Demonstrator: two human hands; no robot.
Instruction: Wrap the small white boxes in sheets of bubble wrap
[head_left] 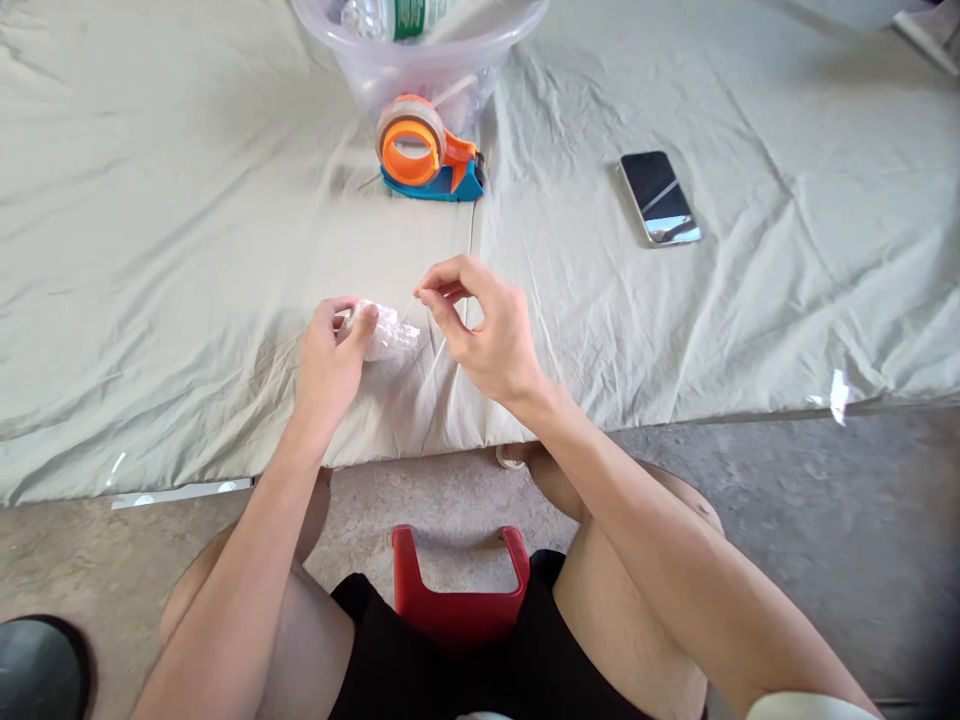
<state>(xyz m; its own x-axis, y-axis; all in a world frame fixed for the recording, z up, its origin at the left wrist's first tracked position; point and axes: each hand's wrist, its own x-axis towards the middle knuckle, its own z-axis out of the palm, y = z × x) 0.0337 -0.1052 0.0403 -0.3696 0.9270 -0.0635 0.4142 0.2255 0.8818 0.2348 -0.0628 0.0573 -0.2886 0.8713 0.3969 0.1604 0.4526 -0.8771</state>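
My left hand (337,350) grips a small bundle of crumpled clear plastic (391,335) just above the cloth, its thumb pressed over the top. What lies inside the bundle, if anything, cannot be made out. To the right of it, my right hand (487,325) is raised with thumb and forefinger pinched together. Something thin and clear may be between those fingertips, but it is too faint to name. Beyond both hands stands a tape dispenser (461,185), blue and orange, with a roll of tape on it.
A translucent plastic basin (360,75) holding a plastic bottle (409,15) and other clear items stands behind the dispenser. A phone (660,198) lies on the cloth-covered table (187,220) at right. Below the table edge are a red stool (461,605) and a dark round object (41,665).
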